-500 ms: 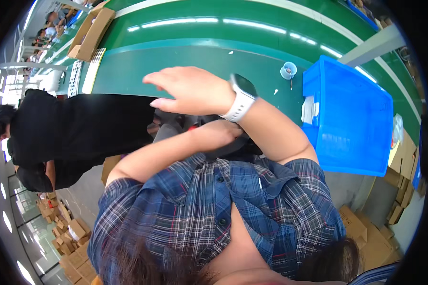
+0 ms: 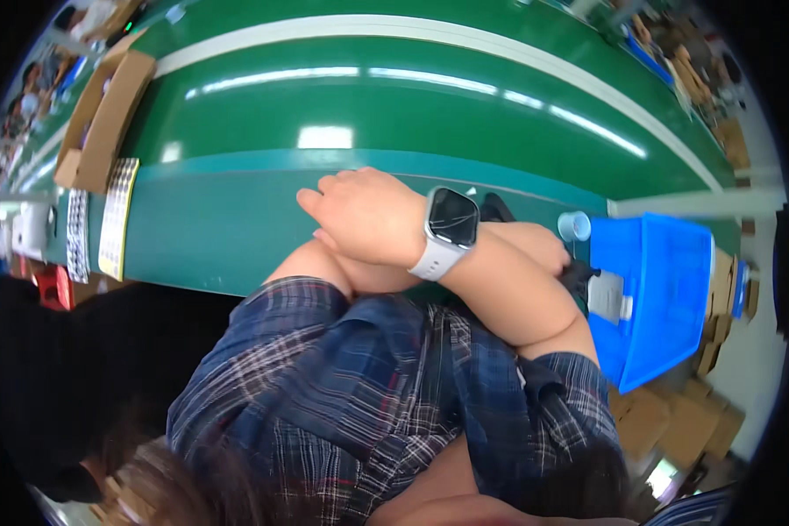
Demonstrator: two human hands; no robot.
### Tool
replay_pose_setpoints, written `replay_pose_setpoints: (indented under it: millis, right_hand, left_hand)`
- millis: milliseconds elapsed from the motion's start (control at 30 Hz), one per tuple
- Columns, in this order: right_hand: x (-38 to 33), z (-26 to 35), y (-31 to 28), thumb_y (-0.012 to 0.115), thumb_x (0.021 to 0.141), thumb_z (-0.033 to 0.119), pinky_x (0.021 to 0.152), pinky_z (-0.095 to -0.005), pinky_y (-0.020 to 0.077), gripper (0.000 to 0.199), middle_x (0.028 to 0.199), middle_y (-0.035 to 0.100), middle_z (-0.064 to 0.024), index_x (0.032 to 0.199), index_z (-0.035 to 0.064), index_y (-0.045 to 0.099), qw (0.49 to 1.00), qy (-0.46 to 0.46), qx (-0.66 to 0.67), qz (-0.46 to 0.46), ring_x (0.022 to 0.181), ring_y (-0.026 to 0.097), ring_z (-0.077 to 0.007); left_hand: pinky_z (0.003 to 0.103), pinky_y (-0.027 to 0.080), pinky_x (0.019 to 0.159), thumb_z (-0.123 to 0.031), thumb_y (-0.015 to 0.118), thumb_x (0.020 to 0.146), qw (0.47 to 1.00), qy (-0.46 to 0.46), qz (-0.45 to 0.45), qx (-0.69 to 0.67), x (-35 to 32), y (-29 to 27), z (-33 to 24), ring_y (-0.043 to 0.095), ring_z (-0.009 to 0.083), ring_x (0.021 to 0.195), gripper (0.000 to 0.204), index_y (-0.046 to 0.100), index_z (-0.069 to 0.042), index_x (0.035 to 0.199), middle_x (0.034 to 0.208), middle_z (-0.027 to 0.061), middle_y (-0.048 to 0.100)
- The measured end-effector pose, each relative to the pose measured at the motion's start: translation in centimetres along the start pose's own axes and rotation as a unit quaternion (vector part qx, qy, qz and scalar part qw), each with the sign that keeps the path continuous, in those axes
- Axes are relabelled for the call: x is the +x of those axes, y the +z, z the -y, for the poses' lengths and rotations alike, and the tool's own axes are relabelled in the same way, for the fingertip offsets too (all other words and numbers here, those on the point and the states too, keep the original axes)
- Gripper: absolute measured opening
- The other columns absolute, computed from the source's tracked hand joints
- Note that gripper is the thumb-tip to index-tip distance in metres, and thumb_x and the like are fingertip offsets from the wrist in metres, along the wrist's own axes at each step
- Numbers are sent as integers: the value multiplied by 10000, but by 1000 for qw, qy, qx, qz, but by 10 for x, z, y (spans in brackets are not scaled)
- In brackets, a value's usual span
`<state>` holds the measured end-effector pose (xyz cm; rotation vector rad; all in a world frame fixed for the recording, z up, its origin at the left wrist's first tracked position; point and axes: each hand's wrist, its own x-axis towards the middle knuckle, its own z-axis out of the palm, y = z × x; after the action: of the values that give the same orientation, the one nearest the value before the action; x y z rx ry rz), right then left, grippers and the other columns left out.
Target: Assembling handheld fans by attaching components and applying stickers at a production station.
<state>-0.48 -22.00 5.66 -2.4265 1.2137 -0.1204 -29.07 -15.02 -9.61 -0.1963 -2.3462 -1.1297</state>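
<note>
My right arm, with a smartwatch (image 2: 453, 216) on a pale strap, lies across the front of my body. Over the green table (image 2: 193, 219), my right hand (image 2: 364, 215) has its fingers apart and loosely bent, with nothing seen in it. Underneath passes my left arm, reaching to the right. My left hand (image 2: 539, 245) is closed on a black object (image 2: 579, 277) beside the blue bin (image 2: 666, 289); its kind cannot be made out. Another dark thing (image 2: 497, 208) shows just past my left wrist, partly hidden by my right forearm.
A light blue cup (image 2: 574, 226) stands by the bin. At the left are an open cardboard box (image 2: 110, 118) and sheets of round dark stickers (image 2: 118, 219). A person in black (image 2: 105, 368) is close on my left. Cartons (image 2: 675, 421) are stacked at the lower right.
My left hand has moved right, from under my right forearm to the bin's side. The fingers of my right hand have bent a little. My view has shifted, and the person in black appears lower.
</note>
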Motion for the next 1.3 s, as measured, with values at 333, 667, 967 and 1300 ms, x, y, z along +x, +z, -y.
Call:
replay_pose_setpoints:
  millis: [333, 667, 967, 1300]
  right_hand:
    - [0, 41, 60, 519, 759, 100, 751, -350, 443, 293, 821, 568, -92, 1031, -5, 547, 975, -191, -22, -112, 822, 566, -249]
    - [-9, 80, 173, 588, 682, 47, 846, -399, 431, 368, 1040, 559, -162, 1046, 12, 544, 892, -414, 12, -183, 957, 544, -323]
    - [60, 25, 231, 665, 709, 83, 989, -440, 350, 587, 1263, 443, -183, 1250, 36, 442, 939, -259, -143, -175, 1179, 417, -355]
    - [67, 36, 241, 696, 665, 75, 1012, -427, 323, 620, 1286, 440, -162, 1240, 69, 464, 958, -193, -136, -165, 1191, 415, -347]
  left_hand:
    - [410, 467, 742, -266, 624, 763, 968, 171, 29, 184, -71, -84, -13, 561, 280, 876, 226, 620, -64, 866, 881, 102, 581]
    - [419, 430, 837, -222, 689, 725, 952, 25, -224, 208, -364, -160, -111, 510, 299, 995, 281, 556, -58, 911, 1021, 120, 544]
    - [403, 435, 669, -229, 561, 849, 623, -626, -399, 247, -686, 78, -243, 527, 331, 750, 267, 502, -23, 690, 767, 126, 535]
    - [425, 431, 883, -286, 601, 782, 732, -680, -50, -13, -756, 98, -223, 547, 350, 1025, 400, 552, -50, 1102, 1066, 207, 588]
